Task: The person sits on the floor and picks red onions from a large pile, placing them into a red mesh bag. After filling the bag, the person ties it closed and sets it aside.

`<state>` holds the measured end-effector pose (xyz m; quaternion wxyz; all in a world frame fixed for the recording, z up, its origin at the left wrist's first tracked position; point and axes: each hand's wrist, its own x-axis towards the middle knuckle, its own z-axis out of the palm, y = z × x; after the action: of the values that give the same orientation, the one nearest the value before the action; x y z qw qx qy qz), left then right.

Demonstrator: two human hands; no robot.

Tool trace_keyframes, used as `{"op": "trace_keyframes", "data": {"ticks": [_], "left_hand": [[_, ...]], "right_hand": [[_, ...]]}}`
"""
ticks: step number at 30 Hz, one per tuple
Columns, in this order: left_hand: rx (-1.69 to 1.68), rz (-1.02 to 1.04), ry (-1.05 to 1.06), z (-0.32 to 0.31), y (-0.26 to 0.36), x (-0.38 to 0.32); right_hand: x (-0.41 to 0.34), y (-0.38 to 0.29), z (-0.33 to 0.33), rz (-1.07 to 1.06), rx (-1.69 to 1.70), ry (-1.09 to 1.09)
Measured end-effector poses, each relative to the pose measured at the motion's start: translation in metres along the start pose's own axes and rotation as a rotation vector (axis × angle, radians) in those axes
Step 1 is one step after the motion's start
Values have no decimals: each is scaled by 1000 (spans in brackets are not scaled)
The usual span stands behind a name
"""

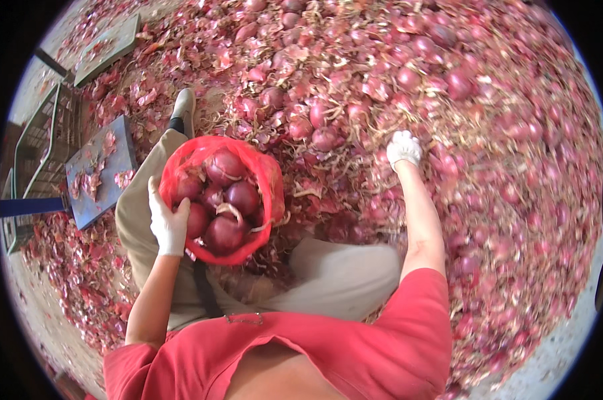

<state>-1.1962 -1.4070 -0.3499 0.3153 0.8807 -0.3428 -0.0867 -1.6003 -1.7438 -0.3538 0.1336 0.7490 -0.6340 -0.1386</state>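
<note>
A red mesh bag (274, 192) stands between my legs, its mouth spread wide and several red onions (225, 234) inside. Gloved in white, my left hand (170, 217) grips the left rim of the bag, thumb on the inner side and fingers outside. My right hand (404, 148), also in a white glove, reaches out to the right over the heap of loose red onions and dry skins (361, 135). Its fingers point down into the heap, so what they touch is hidden. Close to that hand lie several onions, among them one round onion (408, 77).
On the left, a blue flat blade (101, 170) with a blue handle (31, 206) lies on the skins. Slatted crates (46, 140) stand beyond it. A pale green flat panel (109, 47) with a dark handle lies at the upper left. My shoe (184, 107) rests beyond the bag.
</note>
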Motion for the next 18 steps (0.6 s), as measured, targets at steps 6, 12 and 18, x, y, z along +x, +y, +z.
{"op": "trace_keyframes", "data": {"ticks": [6,12,18], "left_hand": [[-136,-142,20,-11,4,-15],[-826,-988,-323,-43,31,-52],[-869,-1222,-583,-20,25,-62]], "right_hand": [[45,-2,1,271,225,-331],[-38,-19,-6,84,2139,-535],[-109,-104,-72,-272,2863,-1007]]}}
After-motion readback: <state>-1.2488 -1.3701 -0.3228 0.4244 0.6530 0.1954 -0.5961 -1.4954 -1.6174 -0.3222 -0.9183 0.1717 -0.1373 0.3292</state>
